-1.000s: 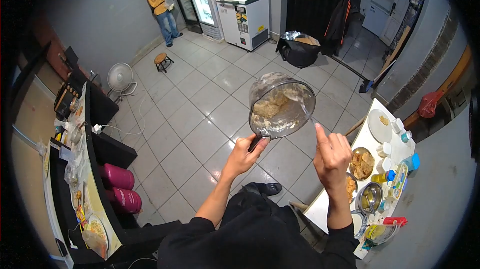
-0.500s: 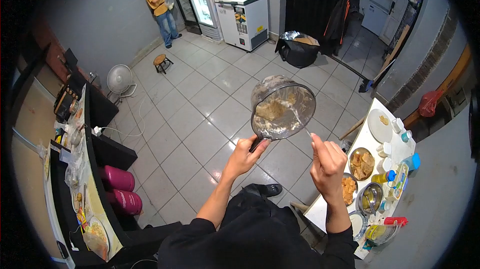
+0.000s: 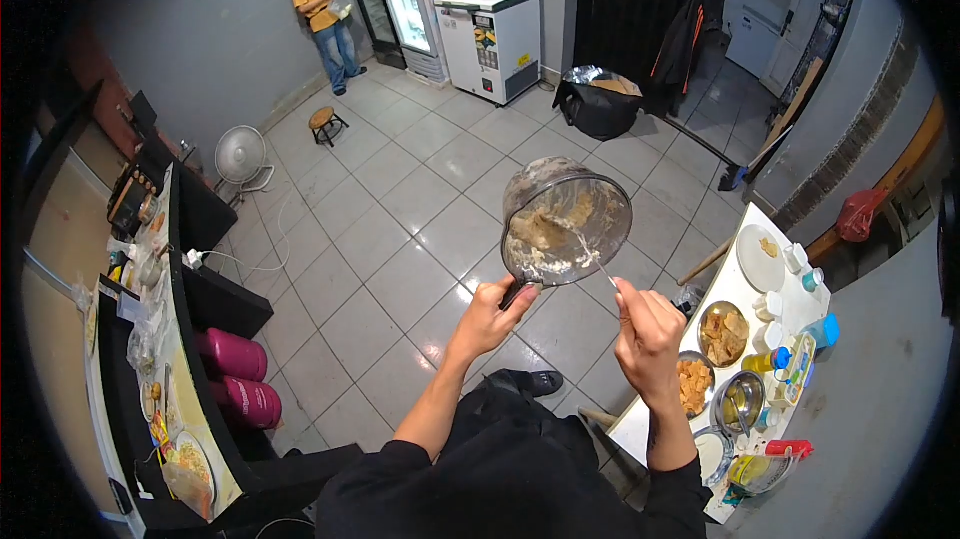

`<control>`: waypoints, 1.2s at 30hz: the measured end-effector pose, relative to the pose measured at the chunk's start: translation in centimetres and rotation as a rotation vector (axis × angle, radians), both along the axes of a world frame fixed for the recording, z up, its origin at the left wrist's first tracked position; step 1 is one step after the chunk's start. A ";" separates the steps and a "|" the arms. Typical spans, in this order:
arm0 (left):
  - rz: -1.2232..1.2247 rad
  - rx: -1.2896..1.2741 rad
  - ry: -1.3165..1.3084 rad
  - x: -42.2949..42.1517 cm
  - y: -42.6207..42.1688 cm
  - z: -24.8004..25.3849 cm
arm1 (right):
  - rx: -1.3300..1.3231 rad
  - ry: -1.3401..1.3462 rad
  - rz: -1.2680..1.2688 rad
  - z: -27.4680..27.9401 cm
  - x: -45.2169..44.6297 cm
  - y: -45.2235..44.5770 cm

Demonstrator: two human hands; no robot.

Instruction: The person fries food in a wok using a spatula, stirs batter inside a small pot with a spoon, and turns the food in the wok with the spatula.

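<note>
My left hand point(image 3: 492, 319) is closed around the black handle of a see-through pot point(image 3: 520, 191). The pot is tipped so its mouth faces me, and pale mash point(image 3: 545, 229) clings to its bottom and walls. Between the fingers and thumb of my right hand point(image 3: 650, 339) is a thin metal utensil point(image 3: 603, 271). Its far end reaches inside the pot and touches the mash; whether it is a fork or a spoon I cannot make out.
A white table point(image 3: 640, 431) at right holds a steel bowl of orange pieces point(image 3: 693, 385), other bowls and bottles. A counter point(image 3: 222, 474) with food runs along the left. Further off are a stool point(image 3: 325, 121), a fan point(image 3: 241, 157), a freezer point(image 3: 470, 49) and a standing person point(image 3: 318, 14).
My right hand has shifted slightly left and down, and the utensil's end has moved within the pot. The pot stays nearly in place. The far person's raised arm has come down.
</note>
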State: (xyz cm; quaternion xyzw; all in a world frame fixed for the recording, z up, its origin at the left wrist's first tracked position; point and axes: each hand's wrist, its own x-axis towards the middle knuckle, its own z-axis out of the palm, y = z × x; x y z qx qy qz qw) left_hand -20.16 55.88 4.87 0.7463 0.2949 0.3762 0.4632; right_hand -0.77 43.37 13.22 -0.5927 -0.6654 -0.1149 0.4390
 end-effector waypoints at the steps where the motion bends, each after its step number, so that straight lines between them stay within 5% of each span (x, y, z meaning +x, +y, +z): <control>1: 0.000 -0.029 -0.024 0.1 0.0 -0.1 | 0.032 -0.027 -0.018 0.3 0.2 -0.1; 10: 0.012 0.139 0.057 0.0 0.4 0.0 | -0.017 -0.148 -0.075 -0.5 -0.1 -0.7; 36: 0.044 -0.008 -0.021 1.2 -0.2 -0.4 | 0.045 -0.147 -0.088 0.3 1.6 -1.6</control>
